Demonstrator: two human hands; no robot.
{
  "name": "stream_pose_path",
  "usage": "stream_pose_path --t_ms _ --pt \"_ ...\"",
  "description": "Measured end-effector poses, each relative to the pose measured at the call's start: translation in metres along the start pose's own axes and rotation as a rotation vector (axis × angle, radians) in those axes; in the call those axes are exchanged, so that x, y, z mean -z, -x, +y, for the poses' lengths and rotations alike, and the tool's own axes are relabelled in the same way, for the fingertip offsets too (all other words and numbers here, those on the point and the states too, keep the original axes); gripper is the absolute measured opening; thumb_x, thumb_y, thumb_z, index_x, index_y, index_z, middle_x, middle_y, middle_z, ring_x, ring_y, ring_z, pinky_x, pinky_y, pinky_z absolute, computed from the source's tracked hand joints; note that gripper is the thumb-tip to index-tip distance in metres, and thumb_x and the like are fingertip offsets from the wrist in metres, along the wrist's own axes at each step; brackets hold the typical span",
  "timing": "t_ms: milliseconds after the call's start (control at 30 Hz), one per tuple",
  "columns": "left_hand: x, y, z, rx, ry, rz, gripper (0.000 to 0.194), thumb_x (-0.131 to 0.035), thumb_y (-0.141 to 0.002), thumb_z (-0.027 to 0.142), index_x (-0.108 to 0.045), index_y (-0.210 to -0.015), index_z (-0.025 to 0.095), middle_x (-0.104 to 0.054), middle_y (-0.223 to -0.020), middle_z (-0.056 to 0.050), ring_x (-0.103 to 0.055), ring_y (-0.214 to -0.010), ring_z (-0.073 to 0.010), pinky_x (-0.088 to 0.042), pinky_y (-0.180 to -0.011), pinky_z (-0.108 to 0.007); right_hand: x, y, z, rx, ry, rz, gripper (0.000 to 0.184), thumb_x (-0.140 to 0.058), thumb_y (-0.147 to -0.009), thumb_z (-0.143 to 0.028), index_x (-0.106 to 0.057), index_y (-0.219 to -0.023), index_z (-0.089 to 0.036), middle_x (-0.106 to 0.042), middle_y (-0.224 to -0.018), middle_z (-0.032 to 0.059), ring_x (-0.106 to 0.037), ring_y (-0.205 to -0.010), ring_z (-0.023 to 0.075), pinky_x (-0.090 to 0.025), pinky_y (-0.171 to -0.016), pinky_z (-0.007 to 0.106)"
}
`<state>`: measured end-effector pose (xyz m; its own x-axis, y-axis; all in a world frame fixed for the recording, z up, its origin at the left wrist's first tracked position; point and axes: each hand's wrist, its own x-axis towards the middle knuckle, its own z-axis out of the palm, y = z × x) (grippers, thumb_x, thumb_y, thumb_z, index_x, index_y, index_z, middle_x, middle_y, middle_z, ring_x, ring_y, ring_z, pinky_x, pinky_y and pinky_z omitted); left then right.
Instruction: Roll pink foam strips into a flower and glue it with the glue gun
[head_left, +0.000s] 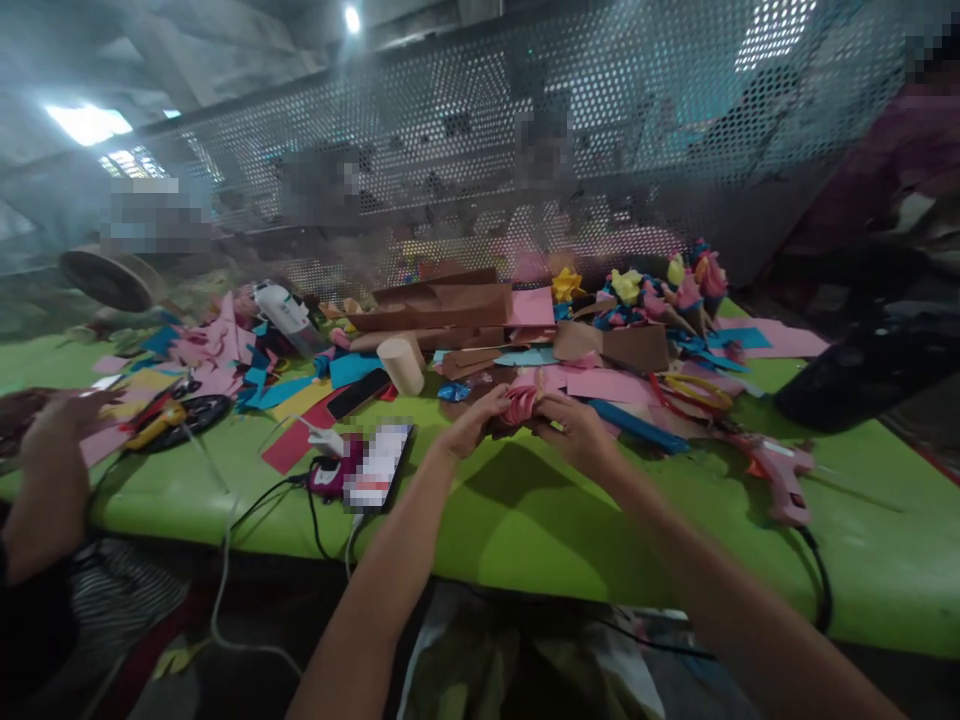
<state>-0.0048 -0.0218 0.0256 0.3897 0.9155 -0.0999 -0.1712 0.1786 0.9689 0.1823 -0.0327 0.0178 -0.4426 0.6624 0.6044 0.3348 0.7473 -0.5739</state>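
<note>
A pink paper flower (523, 402) with layered petals is held between my two hands, above the green table. My left hand (478, 420) grips its left side, fingers closed on it. From the other side, my right hand (570, 425) pinches its edge with thumb and fingers. Just beyond the flower lies a shiny blue crumpled wrapper (454, 391). Pink paper sheets (611, 386) and a rolled blue paper strip (641, 425) are close to my right hand. The undersides of the petals are partly hidden by my fingers.
A pink glue gun (787, 475) lies at the right, near yellow-handled scissors (694, 392). Left are a phone (380, 468), a purple power socket (330, 475) with cables, and a beige cylinder (401, 364). Finished paper flowers (686, 285) stand behind. Another person's hand (56, 430) is far left.
</note>
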Motion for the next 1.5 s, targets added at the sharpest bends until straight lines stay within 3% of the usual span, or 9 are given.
stream_pose_path --t_ms 167,400,567,767,1033,1267,1500 --pt "-0.003 0.001 0.003 -0.025 -0.036 -0.096 0.036 -0.071 -0.074 0.048 -0.057 -0.089 0.018 -0.044 -0.069 0.004 -0.037 -0.057 -0.0084 -0.021 -0.051 -0.023 0.000 0.002 0.002 -0.020 0.042 0.015 0.006 -0.065 -0.086 -0.021 -0.071 -0.087 -0.018 -0.074 -0.088 0.0090 -0.070 -0.082 0.0236 -0.055 -0.072 0.032" --pt "-0.001 0.002 0.005 -0.068 -0.077 -0.150 0.030 -0.069 -0.077 0.043 -0.061 -0.093 0.019 -0.054 -0.079 0.000 -0.051 -0.077 -0.0141 -0.038 -0.066 -0.024 -0.008 0.003 0.007 0.002 0.002 0.150 0.014 -0.065 -0.085 -0.019 -0.075 -0.093 -0.023 -0.077 -0.099 0.0064 -0.072 -0.090 0.0236 -0.058 -0.079 0.035" --pt "0.000 0.005 0.009 -0.096 -0.257 -0.190 0.035 -0.069 -0.076 0.039 -0.057 -0.102 0.020 -0.052 -0.083 0.002 -0.046 -0.073 -0.0118 -0.032 -0.061 -0.022 -0.009 0.004 0.009 0.060 -0.017 0.178 0.010 -0.067 -0.088 -0.022 -0.075 -0.094 -0.024 -0.077 -0.097 0.0062 -0.072 -0.086 0.0222 -0.058 -0.077 0.033" --pt "-0.003 0.010 0.020 -0.251 -0.454 -0.244 0.034 -0.062 -0.078 0.041 -0.052 -0.102 0.019 -0.050 -0.092 0.000 -0.047 -0.088 -0.0169 -0.040 -0.081 -0.029 -0.006 0.009 0.006 0.064 0.032 0.225 0.009 -0.066 -0.090 -0.023 -0.074 -0.094 -0.025 -0.075 -0.087 0.0042 -0.071 -0.078 0.0197 -0.057 -0.066 0.029" --pt "-0.003 0.018 0.028 -0.281 -0.618 -0.265 0.029 -0.055 -0.084 0.040 -0.053 -0.104 0.020 -0.055 -0.097 -0.002 -0.049 -0.091 -0.0194 -0.042 -0.085 -0.032 -0.001 0.010 -0.006 0.119 0.113 0.236 0.010 -0.064 -0.091 -0.019 -0.072 -0.093 -0.026 -0.073 -0.080 0.0024 -0.070 -0.069 0.0165 -0.053 -0.058 0.024" --pt "-0.005 0.018 0.025 -0.252 -0.546 -0.215 0.025 -0.054 -0.086 0.036 -0.057 -0.106 0.020 -0.060 -0.102 -0.003 -0.052 -0.096 -0.0199 -0.042 -0.090 -0.033 -0.003 0.010 0.000 0.082 0.139 0.225 0.009 -0.063 -0.092 -0.021 -0.071 -0.093 -0.026 -0.073 -0.080 0.0021 -0.070 -0.068 0.0161 -0.054 -0.059 0.024" --pt "-0.010 0.006 0.008 -0.270 -0.477 -0.071 0.032 -0.051 -0.092 0.043 -0.064 -0.110 0.020 -0.065 -0.113 -0.006 -0.056 -0.110 -0.0222 -0.042 -0.102 -0.036 -0.011 0.014 0.020 -0.020 0.149 0.273 0.009 -0.064 -0.090 -0.021 -0.072 -0.090 -0.025 -0.072 -0.084 0.0034 -0.068 -0.074 0.0185 -0.055 -0.066 0.028"
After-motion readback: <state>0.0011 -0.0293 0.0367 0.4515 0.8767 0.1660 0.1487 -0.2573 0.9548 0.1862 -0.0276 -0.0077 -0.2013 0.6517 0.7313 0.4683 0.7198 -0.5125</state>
